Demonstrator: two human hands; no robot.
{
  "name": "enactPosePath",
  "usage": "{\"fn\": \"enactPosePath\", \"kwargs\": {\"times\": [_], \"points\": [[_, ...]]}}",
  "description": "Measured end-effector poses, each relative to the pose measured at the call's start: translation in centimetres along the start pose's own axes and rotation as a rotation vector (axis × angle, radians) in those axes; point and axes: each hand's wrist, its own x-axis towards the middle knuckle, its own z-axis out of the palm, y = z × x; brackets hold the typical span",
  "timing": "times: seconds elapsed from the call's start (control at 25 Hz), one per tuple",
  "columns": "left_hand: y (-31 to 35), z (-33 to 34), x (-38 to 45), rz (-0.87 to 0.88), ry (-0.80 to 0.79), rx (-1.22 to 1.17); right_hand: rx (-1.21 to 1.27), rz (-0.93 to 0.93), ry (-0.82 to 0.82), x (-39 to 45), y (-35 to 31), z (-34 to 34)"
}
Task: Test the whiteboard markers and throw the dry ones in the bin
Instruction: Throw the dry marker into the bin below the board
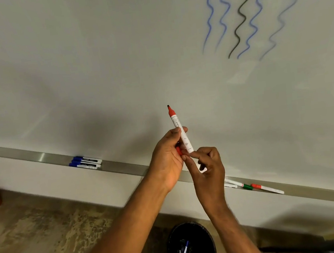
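the left hand (167,160) holds a red marker (180,132) upright in front of the whiteboard (109,49), its fingers (173,134) curled round the white barrel. the marker is uncapped, its dark tip pointing up and a little left. a red cap (179,150) sits tucked in the same hand, just below the barrel. the right hand (208,166) is right beside it, fingers bent, one fingertip touching the bottom end of the marker; whether it actually grips anything i cannot tell.

on the board, upper right, run several wavy test lines (252,9), blue ones and one black. the metal tray (45,157) along the board's lower edge carries a cluster of blue markers (86,162) to the left of the hands, and to the right a green marker (246,186) and another red-capped marker (267,188) lying end to end. below, on the floor, stands a black bin (191,246) with a few markers inside.
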Motion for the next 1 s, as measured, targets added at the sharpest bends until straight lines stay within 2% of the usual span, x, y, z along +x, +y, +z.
{"fn": "enactPosePath", "kwargs": {"times": [0.08,0.2,0.32,0.44,0.76,0.88,1.0], "points": [[0.6,0.0,0.1,0.062,-0.010,0.081,0.054,0.024,0.028,0.5,-0.9,-0.4],[2.0,-0.3,0.2,0.188,-0.042,0.441,0.192,0.096,0.103,2.5,-3.0,-1.1],[2.8,-0.4,0.7,0.335,-0.095,0.762,0.307,0.144,0.048,5.1,-6.0,-1.2],[3.5,-0.2,1.2,0.438,-0.082,0.924,0.361,0.158,0.003,6.6,-7.8,-0.6],[6.4,0.0,1.8,0.568,-0.059,0.963,0.474,0.125,-0.018,8.3,-10.1,0.8],[8.1,0.2,2.3,0.575,-0.021,0.796,0.500,0.043,-0.016,9.6,-11.3,0.4],[10.6,1.0,3.2,0.615,0.054,0.672,0.587,0.040,-0.031,11.1,-13.2,-0.2]]}}
